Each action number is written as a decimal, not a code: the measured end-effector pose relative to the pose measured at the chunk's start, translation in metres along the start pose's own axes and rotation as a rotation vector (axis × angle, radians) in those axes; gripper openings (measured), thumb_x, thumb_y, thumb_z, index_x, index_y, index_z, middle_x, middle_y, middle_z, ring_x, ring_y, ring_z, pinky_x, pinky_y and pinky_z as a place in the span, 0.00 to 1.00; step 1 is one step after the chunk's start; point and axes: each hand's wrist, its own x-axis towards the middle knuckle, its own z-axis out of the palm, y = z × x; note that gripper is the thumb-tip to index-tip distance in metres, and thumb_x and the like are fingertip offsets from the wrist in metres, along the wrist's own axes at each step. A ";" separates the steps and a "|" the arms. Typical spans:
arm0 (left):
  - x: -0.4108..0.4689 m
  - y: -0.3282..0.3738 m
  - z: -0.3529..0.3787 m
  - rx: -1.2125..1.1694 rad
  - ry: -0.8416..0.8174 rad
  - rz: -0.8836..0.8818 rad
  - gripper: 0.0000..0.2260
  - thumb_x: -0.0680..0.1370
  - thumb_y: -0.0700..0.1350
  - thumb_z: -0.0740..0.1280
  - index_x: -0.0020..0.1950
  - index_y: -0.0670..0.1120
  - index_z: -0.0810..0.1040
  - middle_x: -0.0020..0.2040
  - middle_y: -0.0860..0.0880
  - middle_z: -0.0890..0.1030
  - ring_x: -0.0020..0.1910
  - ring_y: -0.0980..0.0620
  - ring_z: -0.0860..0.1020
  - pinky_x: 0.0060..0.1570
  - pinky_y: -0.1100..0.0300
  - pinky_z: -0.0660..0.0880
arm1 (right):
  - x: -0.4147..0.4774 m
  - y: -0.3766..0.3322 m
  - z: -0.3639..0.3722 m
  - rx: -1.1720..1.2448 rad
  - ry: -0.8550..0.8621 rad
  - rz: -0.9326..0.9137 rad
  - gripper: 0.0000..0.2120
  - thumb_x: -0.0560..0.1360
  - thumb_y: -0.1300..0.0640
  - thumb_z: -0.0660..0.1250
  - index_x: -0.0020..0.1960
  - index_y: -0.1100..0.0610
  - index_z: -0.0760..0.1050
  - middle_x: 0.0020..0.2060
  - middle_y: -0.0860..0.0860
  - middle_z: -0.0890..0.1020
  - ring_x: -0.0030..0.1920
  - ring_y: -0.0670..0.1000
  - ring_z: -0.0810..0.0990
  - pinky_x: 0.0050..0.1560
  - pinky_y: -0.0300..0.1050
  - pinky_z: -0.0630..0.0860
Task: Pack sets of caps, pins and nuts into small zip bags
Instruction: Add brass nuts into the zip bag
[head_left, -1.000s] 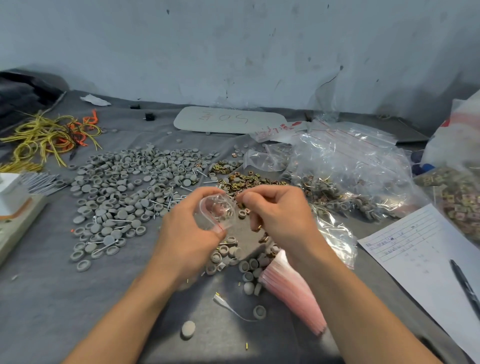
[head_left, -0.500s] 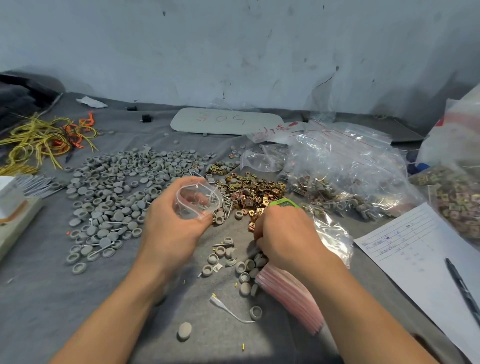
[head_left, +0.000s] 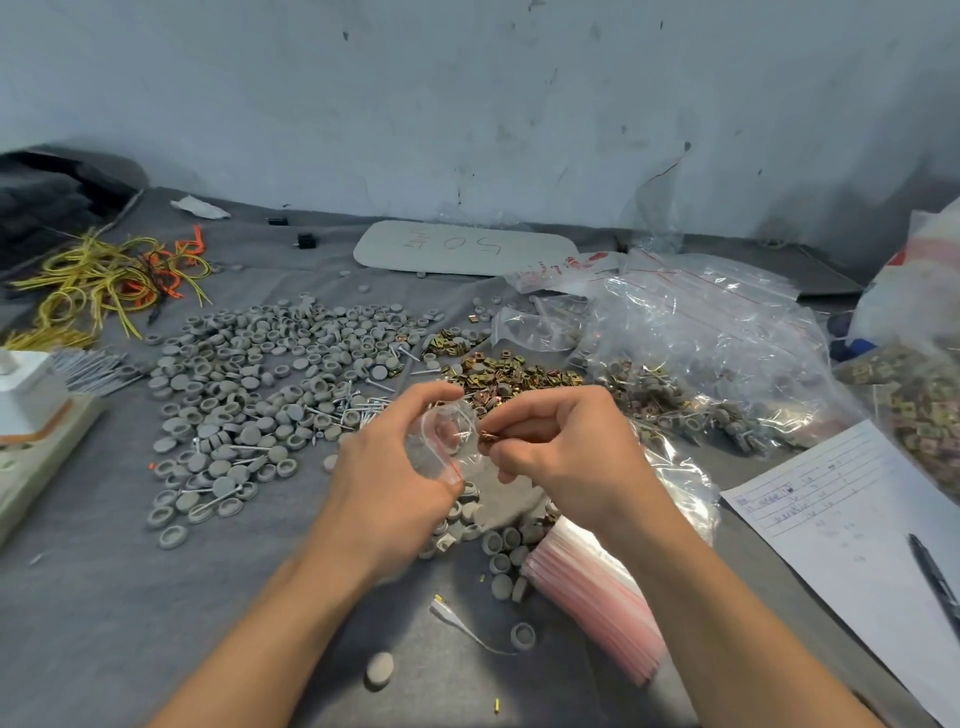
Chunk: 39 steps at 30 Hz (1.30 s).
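My left hand gripped the bag, holding its mouth open toward my right hand, which pinched nuts at the rim. The film looked limp, light and slippery, so it was best held by its stiffer zip edge.

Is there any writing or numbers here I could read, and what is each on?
"50": handwritten on the pale board by the wall; the fainter marks beside it are unreadable.
Lined sheet: handwriting too small to read.
Red print on the flat bag near the board: too blurred to read.
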 end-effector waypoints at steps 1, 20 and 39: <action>0.000 0.001 0.000 0.007 -0.008 0.007 0.36 0.69 0.36 0.77 0.62 0.73 0.73 0.49 0.62 0.83 0.27 0.54 0.80 0.25 0.57 0.78 | 0.000 0.000 0.002 -0.017 0.004 -0.013 0.14 0.70 0.71 0.75 0.43 0.52 0.88 0.35 0.49 0.88 0.34 0.48 0.85 0.39 0.42 0.82; 0.012 0.004 -0.025 -0.780 -0.322 -0.020 0.34 0.65 0.30 0.64 0.67 0.54 0.80 0.59 0.43 0.85 0.57 0.50 0.83 0.54 0.61 0.79 | 0.007 0.003 0.018 0.170 -0.084 -0.005 0.20 0.75 0.68 0.70 0.63 0.50 0.82 0.50 0.45 0.89 0.50 0.45 0.87 0.50 0.40 0.82; 0.015 0.005 -0.039 -1.336 -0.185 -0.283 0.24 0.72 0.38 0.65 0.68 0.41 0.81 0.67 0.41 0.81 0.68 0.45 0.79 0.64 0.48 0.78 | 0.000 0.001 0.039 0.055 -0.352 0.128 0.01 0.73 0.60 0.75 0.45 0.56 0.84 0.39 0.56 0.86 0.40 0.51 0.78 0.50 0.59 0.78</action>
